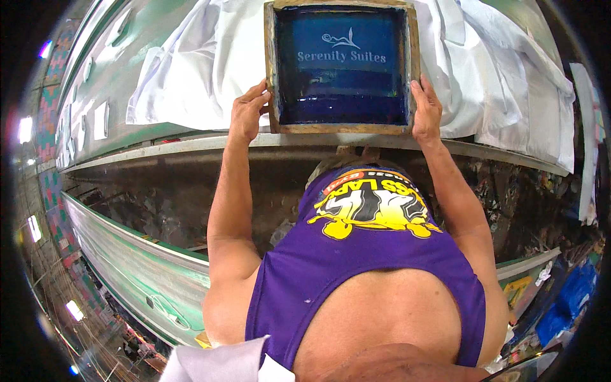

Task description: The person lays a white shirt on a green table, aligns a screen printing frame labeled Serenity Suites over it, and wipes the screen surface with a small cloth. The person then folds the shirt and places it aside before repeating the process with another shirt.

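Note:
A wooden-framed printing screen [337, 129] lies over white fabric [191, 76] on the table in front of me. Its mesh is dark blue, with a pale drawn design and lettering in the upper half. Wet-looking dark blue ink pools along the near part inside the frame. My left hand [249, 113] grips the left side bar near the close corner, fingers curled against the wood. On the opposite bar, my right hand [427, 111] holds the frame, thumb and fingers along its outer edge. The fabric spreads out in folds on both sides of the screen.
The long green table [143, 70] stretches away at left, with several small white pieces on it. A metal rail [159, 148] runs along its near edge. Behind me stands another green-edged table [133, 245]. Blue plastic sheeting [566, 305] lies among clutter at lower right.

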`<state>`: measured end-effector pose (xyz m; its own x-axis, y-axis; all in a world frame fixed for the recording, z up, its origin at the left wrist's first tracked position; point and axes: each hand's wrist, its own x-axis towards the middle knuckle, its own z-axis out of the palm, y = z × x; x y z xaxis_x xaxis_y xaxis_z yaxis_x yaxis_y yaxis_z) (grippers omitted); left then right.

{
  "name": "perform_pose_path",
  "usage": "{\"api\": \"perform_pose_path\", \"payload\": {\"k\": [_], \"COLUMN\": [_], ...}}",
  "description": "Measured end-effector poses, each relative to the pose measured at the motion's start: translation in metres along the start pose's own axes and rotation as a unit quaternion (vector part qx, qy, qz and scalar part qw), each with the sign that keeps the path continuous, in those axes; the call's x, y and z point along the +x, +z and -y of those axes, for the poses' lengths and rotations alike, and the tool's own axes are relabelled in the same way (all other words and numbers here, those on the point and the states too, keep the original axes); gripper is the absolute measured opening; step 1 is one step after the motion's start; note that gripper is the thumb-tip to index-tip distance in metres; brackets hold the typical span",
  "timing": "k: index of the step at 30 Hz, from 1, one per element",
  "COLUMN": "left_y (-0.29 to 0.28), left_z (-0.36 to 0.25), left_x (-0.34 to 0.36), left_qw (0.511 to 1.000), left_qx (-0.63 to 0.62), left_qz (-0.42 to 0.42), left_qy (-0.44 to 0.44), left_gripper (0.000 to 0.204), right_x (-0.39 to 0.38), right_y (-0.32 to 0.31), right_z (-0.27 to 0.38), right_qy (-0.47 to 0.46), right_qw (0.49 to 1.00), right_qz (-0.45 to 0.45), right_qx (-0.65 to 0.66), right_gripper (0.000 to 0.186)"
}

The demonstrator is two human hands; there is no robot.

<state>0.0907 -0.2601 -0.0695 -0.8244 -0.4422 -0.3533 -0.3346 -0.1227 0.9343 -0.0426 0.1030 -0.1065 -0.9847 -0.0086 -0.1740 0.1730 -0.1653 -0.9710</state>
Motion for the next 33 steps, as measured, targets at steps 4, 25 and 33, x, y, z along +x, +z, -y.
{"api": "perform_pose_path", "payload": {"k": [4,25,33], "left_y": [-0.004,0.021,-0.025], "left_z": [0.002,0.018,-0.045], "left_x": [0.006,0.008,-0.018], "left_qw": [0.999,0.996,0.964], "left_qx": [0.035,0.09,0.09], "left_qz": [0.009,0.023,-0.218], "left_qy": [0.015,-0.009,0.119], "left_gripper": [0.046,0.037,0.028], "right_x": [-0.005,0.023,0.022], "right_y": [0.004,-0.064,-0.1], "right_z": [0.011,-0.001,0.106], "right_qy": [-0.01,-0.103,-0.195], "right_qw": [0.998,0.962,0.937], "right_qz": [-0.001,0.019,-0.07], "right_qx": [-0.057,-0.253,-0.281], "right_gripper": [0.059,0.039,0.025]}}
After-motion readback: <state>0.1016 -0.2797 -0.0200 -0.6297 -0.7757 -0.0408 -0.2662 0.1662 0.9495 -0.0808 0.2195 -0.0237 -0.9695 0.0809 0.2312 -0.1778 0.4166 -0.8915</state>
